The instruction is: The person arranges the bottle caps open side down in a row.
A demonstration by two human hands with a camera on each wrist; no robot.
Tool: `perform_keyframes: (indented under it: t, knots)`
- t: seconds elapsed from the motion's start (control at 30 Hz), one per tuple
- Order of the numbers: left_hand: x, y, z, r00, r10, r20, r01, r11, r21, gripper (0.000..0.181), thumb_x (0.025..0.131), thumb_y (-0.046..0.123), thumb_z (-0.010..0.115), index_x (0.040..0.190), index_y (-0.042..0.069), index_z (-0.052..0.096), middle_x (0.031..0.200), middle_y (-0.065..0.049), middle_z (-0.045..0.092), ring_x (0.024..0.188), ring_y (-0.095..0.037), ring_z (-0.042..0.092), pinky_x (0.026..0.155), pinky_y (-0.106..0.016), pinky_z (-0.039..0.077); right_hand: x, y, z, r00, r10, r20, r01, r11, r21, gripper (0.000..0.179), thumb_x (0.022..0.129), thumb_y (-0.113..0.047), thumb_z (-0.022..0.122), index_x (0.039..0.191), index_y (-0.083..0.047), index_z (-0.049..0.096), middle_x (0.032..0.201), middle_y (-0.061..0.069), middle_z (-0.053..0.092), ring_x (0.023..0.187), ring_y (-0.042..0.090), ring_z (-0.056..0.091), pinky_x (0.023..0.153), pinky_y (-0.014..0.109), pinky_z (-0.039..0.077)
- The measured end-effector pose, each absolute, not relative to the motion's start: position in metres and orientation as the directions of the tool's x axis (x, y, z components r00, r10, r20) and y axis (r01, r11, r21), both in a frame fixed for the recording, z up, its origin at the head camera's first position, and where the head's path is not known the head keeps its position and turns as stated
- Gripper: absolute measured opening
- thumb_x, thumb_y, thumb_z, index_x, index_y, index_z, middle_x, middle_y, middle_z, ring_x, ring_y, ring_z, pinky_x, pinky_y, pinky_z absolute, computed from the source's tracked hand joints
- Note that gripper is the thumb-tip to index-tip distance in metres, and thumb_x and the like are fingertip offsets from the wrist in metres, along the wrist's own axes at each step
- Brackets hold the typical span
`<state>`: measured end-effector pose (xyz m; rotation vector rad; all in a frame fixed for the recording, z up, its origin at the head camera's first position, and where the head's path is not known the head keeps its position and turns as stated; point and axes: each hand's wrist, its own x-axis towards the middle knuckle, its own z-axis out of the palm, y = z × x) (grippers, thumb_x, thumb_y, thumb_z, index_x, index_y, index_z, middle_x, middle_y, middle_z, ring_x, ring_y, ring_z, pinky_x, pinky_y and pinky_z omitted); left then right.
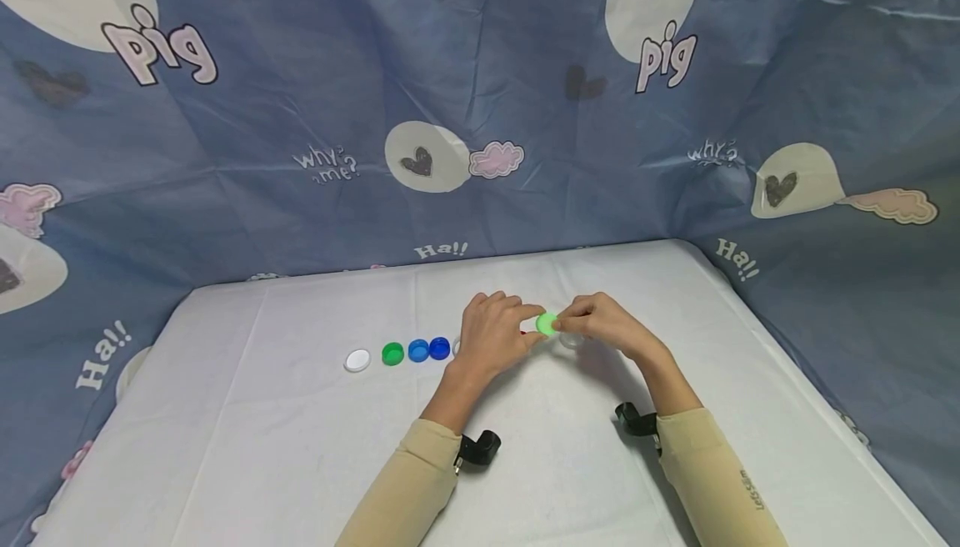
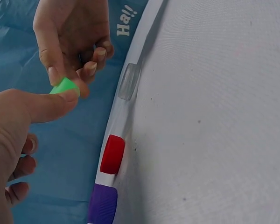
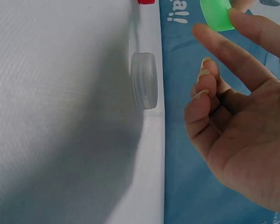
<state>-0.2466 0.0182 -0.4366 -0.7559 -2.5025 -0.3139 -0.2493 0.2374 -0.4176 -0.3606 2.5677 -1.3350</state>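
A light green bottle cap (image 1: 547, 324) is held up over the table between both hands. My left hand (image 1: 491, 334) pinches its left side with thumb and forefinger; in the left wrist view the thumb lies across the cap. From the other side my right hand (image 1: 607, 326) grips it between thumb and forefinger, its other fingers curled in. Below the right hand a clear cap (image 3: 144, 81) lies on the white cloth. A red cap (image 2: 113, 155) and a purple cap (image 2: 102, 204) follow in line, mostly hidden behind the left hand in the head view.
Left of the hands, the row goes on with a dark blue cap (image 1: 439, 348), a lighter blue cap (image 1: 417, 350), a green cap (image 1: 392, 353) and a white cap (image 1: 357, 359). A patterned blue curtain (image 1: 450, 222) hangs behind the table.
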Motion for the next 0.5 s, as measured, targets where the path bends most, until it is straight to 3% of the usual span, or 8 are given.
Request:
perform_keyframes:
  t: [0.2,0.33,0.5]
  knots:
    - [-0.2487,0.0165,-0.4374,-0.795,0.401,0.454,0.519,0.838,0.168,0.035,0.081,0.063,0.071,0.109,0.041,0.075,0.092,0.014,0.075,0.075,-0.010,0.065,0.061,-0.029,0.047,-0.2473,0.2367,-0.4149,-0.949,-0.313,-0.042,-0.159,0.590,-0.792,0.027,0.087,-0.030,0.074,0.109,-0.014,0.077,0.089,0.004,0.063,0.082,0.018,0.053,0.072,0.031,0.043]
    - [-0.2490,0.0146,-0.4364,-0.844,0.363,0.394,0.487,0.827,0.281,0.035,0.081,0.061,0.071,0.110,0.043,0.075,0.086,0.011,0.074,0.068,-0.007,0.061,0.055,-0.027,0.042,-0.2457,0.2346,-0.4108,-0.943,-0.332,0.017,-0.226,0.602,-0.766,0.027,0.086,-0.025,0.076,0.111,-0.017,0.075,0.081,0.003,0.050,0.074,0.018,0.044,0.065,0.030,0.038]
    - [-0.2489,0.0141,-0.4348,-0.881,0.346,0.322,0.454,0.812,0.367,0.036,0.082,0.060,0.071,0.113,0.043,0.074,0.082,0.010,0.074,0.067,-0.005,0.057,0.056,-0.028,0.041,-0.2443,0.2310,-0.4087,-0.936,-0.343,0.080,-0.289,0.616,-0.732,0.026,0.083,-0.018,0.079,0.109,-0.019,0.076,0.076,0.001,0.047,0.069,0.017,0.043,0.061,0.027,0.038]
